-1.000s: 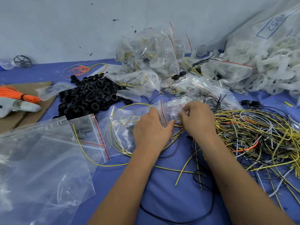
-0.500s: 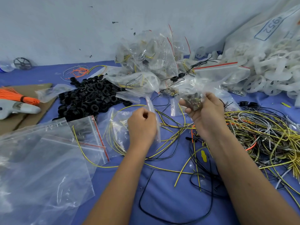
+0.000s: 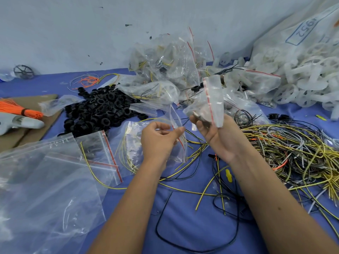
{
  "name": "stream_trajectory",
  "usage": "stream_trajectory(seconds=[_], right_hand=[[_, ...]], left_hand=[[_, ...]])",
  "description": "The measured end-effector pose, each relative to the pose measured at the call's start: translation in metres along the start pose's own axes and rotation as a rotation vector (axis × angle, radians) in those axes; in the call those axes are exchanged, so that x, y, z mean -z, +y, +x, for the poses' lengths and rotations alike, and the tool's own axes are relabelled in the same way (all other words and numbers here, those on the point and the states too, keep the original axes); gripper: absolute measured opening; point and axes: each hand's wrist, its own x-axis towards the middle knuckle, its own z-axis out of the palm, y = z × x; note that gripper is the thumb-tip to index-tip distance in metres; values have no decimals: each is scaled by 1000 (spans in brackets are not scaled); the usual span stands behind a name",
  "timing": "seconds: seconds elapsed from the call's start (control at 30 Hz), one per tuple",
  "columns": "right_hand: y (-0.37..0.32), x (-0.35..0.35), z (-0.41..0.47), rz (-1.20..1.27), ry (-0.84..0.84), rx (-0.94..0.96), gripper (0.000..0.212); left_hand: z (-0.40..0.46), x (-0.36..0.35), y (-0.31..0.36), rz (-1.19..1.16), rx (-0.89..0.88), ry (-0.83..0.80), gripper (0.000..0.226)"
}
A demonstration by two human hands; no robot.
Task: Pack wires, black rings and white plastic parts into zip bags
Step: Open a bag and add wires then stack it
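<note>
Both hands are raised above the blue counter [image 3: 183,226], just nearer the camera than the heap of filled bags [image 3: 165,59] that serves as landmark here. The right hand [image 3: 218,136] holds a small zip bag [image 3: 211,101] upright, its fingers curled around the lower part where some small dark, metallic-looking pieces sit — what they are is too blurred to tell. The bag's red-striped mouth points up toward the heap. The left hand [image 3: 157,140] pinches a second, empty-looking zip bag [image 3: 178,132] between thumb and fingertips, near its red strip; the bag hangs down from the pinch.

The black rings [image 3: 99,109] lie in a pile to the left of the heap, the loose white plastic parts [image 3: 302,85] to its right beside a large sack [image 3: 302,33], and the tangle of wires [image 3: 286,149] in front of the heap on the right, with stray yellow and black strands running under the hands. More empty bags [image 3: 55,171] lie flat well to the front-left of the heap.

Judging by this, the step in hand is bag handling — probably readying the left bag to be filled while the right one is checked or set aside. The next move likely calls for freeing one hand, spreading the empty bag's mouth, and then reaching for wires or rings.
</note>
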Motion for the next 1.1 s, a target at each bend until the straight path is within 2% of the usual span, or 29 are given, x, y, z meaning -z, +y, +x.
stream_trajectory(seconds=[0.13, 0.23, 0.4, 0.47, 0.57, 0.67, 0.73, 0.8, 0.87, 0.93, 1.0, 1.1], right_hand=[[5, -7, -3, 30, -141, 1, 17], [15, -11, -5, -30, -210, 19, 14], [23, -7, 0, -120, -138, 21, 26], [27, 0, 4, -332, -57, 35, 16], [34, 8, 9, -637, 7, 34, 14], [33, 8, 9, -1014, -5, 156, 10], [31, 6, 7, -1181, -18, 262, 7], [31, 4, 3, -1321, -43, 392, 17], [31, -3, 0, -1433, -102, 442, 22], [31, -5, -2, -1457, -140, 439, 18], [31, -6, -3, -1359, -113, 397, 18], [31, -12, -6, -949, -47, 245, 18]], left_hand=[[-2, -4, 1, -65, -21, -97, 16], [-2, -5, 1, -61, -9, -159, 12], [0, -4, -1, 12, -62, -124, 11], [2, -2, 1, -21, -98, -87, 15], [3, 0, 7, -68, -162, -34, 27], [-1, 4, 14, -109, -284, 52, 21], [-4, 6, 19, -102, -371, 75, 17], [-8, 7, 21, -75, -440, 60, 15], [-13, 4, 22, -47, -465, 27, 13], [-16, 2, 20, -8, -468, -4, 18], [-16, 0, 17, 8, -458, -24, 22], [-14, -2, 15, -9, -424, -14, 22]])
